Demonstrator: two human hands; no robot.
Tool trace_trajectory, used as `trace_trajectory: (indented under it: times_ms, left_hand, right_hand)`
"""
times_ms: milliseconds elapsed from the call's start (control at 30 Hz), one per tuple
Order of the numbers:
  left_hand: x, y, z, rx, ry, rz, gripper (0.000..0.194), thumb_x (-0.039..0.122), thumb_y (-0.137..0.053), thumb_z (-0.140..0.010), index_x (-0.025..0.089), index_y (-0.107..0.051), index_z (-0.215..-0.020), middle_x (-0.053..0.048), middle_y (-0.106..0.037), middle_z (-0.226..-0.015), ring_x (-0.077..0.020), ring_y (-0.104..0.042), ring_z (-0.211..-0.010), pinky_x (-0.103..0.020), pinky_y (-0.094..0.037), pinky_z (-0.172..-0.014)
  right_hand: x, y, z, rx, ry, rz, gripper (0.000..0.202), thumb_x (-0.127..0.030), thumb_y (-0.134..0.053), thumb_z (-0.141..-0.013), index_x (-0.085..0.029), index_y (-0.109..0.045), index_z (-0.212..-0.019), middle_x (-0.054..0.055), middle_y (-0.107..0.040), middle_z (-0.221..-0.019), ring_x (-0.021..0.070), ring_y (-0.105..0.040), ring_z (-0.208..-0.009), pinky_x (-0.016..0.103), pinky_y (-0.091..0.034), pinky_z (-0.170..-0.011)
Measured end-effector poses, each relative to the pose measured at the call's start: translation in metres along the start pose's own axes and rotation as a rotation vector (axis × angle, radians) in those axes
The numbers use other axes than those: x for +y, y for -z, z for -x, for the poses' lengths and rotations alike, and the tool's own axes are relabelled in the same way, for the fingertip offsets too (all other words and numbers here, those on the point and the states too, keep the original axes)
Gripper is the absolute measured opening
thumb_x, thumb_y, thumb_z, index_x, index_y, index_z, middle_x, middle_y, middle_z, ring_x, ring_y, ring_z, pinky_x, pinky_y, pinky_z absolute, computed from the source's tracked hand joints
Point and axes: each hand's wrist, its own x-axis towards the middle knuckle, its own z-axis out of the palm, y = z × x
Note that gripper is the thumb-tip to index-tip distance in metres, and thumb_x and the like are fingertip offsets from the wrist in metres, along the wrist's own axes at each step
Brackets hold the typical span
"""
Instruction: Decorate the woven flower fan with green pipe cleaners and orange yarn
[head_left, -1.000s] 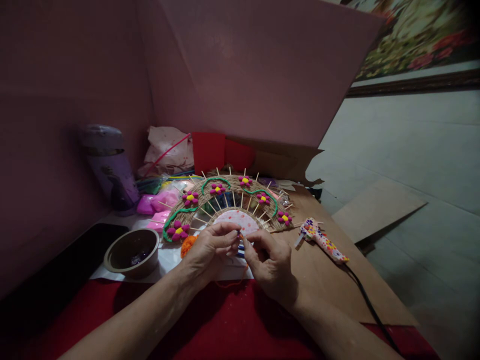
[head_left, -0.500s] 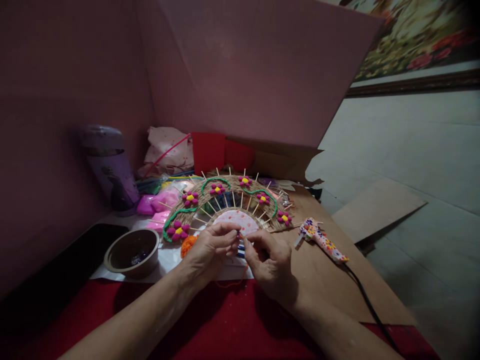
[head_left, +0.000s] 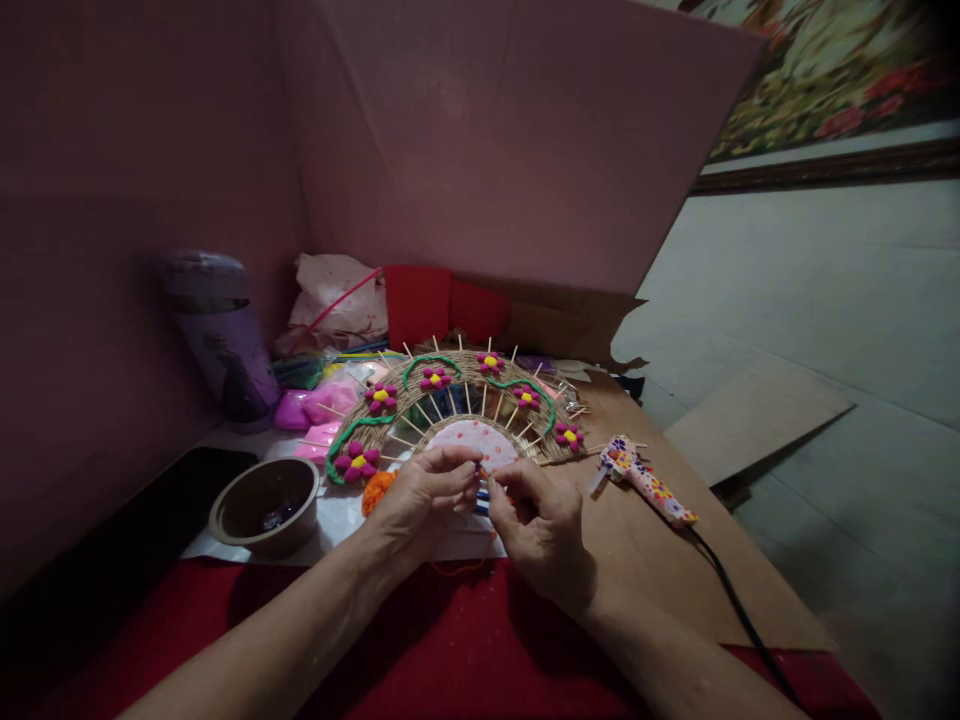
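My left hand (head_left: 427,495) pinches a tiny dark purple piece (head_left: 478,467), possibly a bead, at its fingertips. Close beside it, my right hand (head_left: 544,515) is closed in a pinch on what looks like the end of an orange yarn strand (head_left: 469,570), whose loop hangs below the hands. A ball of orange yarn (head_left: 377,491) lies behind my left wrist. Just beyond both hands stands a twine-woven half-round fan (head_left: 450,362) on thin sticks, with magenta flowers, green cord and a dotted fabric centre. The fingers partly hide its lower edge.
A bowl (head_left: 264,507) with shiny dark bits sits left, near a black flat object (head_left: 142,540) and a purple tumbler (head_left: 221,340). A flower-patterned glue gun (head_left: 649,482) with a black cord lies on cardboard (head_left: 675,570) at right. Pink packets (head_left: 319,405) are behind.
Both hands keep nearly the same place. The fingertips have shifted only slightly, and less orange shows between them.
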Motion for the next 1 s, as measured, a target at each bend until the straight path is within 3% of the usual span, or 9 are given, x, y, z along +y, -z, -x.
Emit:
trace_trajectory:
  times_ms: [1000]
  left_hand:
    - [-0.0006, 0.0009, 0.0028, -0.004, 0.007, -0.004, 0.019, 0.012, -0.076, -0.059, 0.01, -0.067, -0.076, -0.001, -0.06, -0.061, -0.005, -0.05, -0.049, -0.016, -0.034, -0.047]
  right_hand:
    - [0.001, -0.0004, 0.0018, 0.018, 0.019, -0.01, 0.008, -0.014, -0.056, -0.078, -0.017, -0.057, -0.07, -0.007, -0.038, -0.049, 0.0054, -0.034, -0.041, 0.02, -0.028, -0.044]
